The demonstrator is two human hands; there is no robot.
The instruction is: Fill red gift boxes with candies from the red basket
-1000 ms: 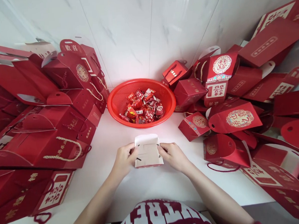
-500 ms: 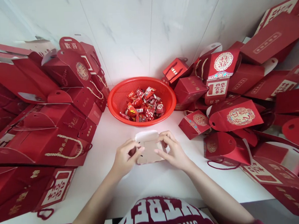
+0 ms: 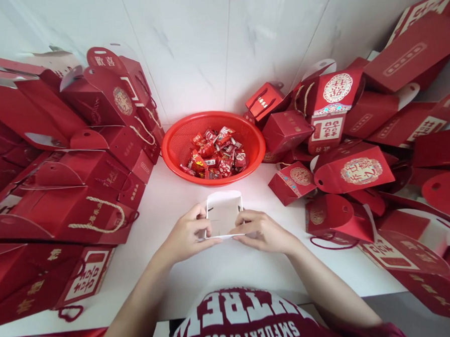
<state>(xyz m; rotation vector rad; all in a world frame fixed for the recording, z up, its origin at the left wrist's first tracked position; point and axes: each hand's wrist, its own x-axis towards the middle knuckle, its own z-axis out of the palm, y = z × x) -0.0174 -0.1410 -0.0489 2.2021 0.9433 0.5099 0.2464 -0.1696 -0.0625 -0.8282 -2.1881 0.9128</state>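
Observation:
A small gift box (image 3: 223,213), white inside and open at the top, stands on the white table (image 3: 174,201) in front of me. My left hand (image 3: 187,235) grips its left side and near edge with curled fingers. My right hand (image 3: 264,231) holds the right side and near edge, fingers bent over the rim. Beyond the box sits a round red basket (image 3: 178,146) with several red-wrapped sweets (image 3: 217,156) in it.
Stacked red gift boxes with rope handles (image 3: 79,196) fill the left of the table. A loose heap of red boxes (image 3: 353,169) covers the right side, the nearest a small one (image 3: 293,182). A white tiled wall (image 3: 218,48) closes the back.
The box has been folded from a flatter blank into an upright open shape. Both hands moved from its sides to its near edge, closer together.

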